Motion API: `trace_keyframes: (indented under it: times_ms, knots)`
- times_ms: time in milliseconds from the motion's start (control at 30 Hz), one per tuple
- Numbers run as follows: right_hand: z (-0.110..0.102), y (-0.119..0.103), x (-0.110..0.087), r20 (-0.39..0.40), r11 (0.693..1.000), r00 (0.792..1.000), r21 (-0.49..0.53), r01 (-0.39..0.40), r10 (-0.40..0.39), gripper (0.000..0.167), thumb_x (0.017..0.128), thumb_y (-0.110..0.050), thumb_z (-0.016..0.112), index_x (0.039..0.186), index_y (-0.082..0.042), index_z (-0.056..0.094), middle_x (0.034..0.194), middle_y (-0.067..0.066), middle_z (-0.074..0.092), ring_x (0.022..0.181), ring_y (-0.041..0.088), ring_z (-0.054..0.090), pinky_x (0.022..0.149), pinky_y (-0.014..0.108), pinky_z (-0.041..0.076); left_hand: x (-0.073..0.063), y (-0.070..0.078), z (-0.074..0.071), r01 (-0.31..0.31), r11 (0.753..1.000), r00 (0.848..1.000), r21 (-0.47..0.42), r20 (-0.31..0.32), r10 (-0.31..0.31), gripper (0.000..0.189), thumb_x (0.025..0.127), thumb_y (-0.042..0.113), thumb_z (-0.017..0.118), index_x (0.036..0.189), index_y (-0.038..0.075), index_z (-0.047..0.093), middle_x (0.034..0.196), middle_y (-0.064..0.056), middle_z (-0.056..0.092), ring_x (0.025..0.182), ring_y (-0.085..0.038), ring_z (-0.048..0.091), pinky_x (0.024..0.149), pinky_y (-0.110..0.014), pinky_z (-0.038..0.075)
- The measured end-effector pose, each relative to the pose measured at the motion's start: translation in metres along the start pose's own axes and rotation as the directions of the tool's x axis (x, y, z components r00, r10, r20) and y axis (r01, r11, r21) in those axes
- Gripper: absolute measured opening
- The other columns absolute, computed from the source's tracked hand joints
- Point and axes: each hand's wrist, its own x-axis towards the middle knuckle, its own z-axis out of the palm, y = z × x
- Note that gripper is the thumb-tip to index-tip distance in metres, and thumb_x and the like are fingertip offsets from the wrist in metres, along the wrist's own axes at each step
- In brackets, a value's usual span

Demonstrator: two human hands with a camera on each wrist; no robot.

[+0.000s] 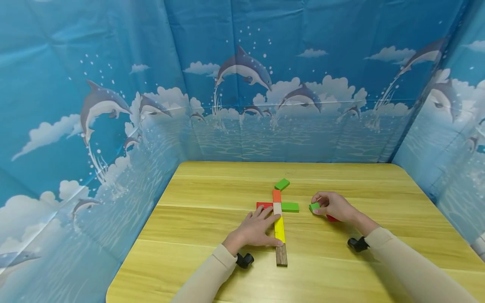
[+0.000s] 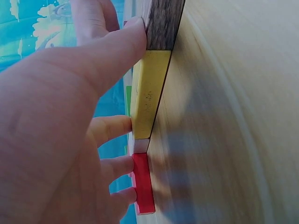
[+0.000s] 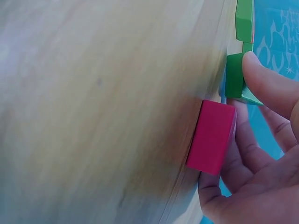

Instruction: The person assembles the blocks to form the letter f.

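My left hand [image 1: 257, 230] lies spread over a cross-shaped row of flat wooden blocks. Its thumb touches near the joint between the yellow block [image 2: 150, 95] and the dark brown block [image 1: 281, 256]. Other fingertips rest along the yellow block, near the whitish block [image 1: 277, 208] and on the red block [image 2: 143, 184] at the left. To the right of the row, my right hand [image 1: 338, 206] pinches a green block [image 3: 235, 77] between thumb and fingers. A second red block [image 3: 211, 136] lies on the table below that hand, beside its lower fingers, partly hidden in the head view.
An orange block [image 1: 277, 195] tops the row, and a green block [image 1: 290, 207] extends from its right side. Another green block [image 1: 282, 184] lies slanted just beyond the orange one. The wooden table [image 1: 182, 244] is bordered by a dolphin-print curtain [image 1: 242, 134].
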Motion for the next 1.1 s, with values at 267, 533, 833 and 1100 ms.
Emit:
trace_keyframes:
  times_ms: [267,533,833,1100]
  knots:
    - [0.0,0.002,0.002,-0.023,0.999,1.0,0.044,-0.011,0.012,0.021,0.089,-0.012,0.078,0.108,-0.011,0.069,0.101,0.009,0.063,0.092,0.026,0.06,0.081,0.042,0.052,0.001,0.0,0.0,0.001,1.0,1.0,0.002,-0.001,-0.001,0.09,0.087,0.072,0.06,0.16,0.028,0.03,0.168,-0.004,0.014,0.153,-0.033,0.008,0.117,-0.061,0.018]
    - [-0.001,0.001,0.004,-0.032,0.998,0.999,0.05,-0.023,0.025,0.021,0.09,-0.011,0.077,0.11,-0.01,0.07,0.103,0.01,0.064,0.094,0.026,0.06,0.081,0.037,0.054,0.001,0.001,-0.001,0.006,1.0,1.0,-0.01,0.005,-0.006,0.089,0.087,0.07,0.061,0.16,0.028,0.031,0.168,-0.004,0.014,0.153,-0.033,0.008,0.117,-0.061,0.018]
    - [-0.003,0.001,0.009,-0.04,0.992,0.996,0.094,-0.081,0.085,0.025,0.094,-0.013,0.073,0.118,-0.007,0.068,0.111,0.012,0.064,0.1,0.029,0.062,0.081,0.04,0.055,0.0,0.002,-0.003,0.004,1.0,1.0,-0.004,0.005,-0.004,0.09,0.087,0.07,0.062,0.16,0.027,0.031,0.168,-0.004,0.015,0.153,-0.033,0.008,0.117,-0.061,0.019]
    - [-0.001,0.001,0.017,-0.07,0.986,0.99,0.121,-0.111,0.12,0.029,0.095,-0.015,0.072,0.122,-0.005,0.067,0.111,0.013,0.063,0.1,0.029,0.062,0.079,0.039,0.054,-0.001,0.002,-0.002,0.0,1.0,1.0,-0.005,0.005,0.0,0.089,0.088,0.07,0.061,0.16,0.027,0.031,0.168,-0.004,0.015,0.153,-0.033,0.008,0.117,-0.06,0.019]
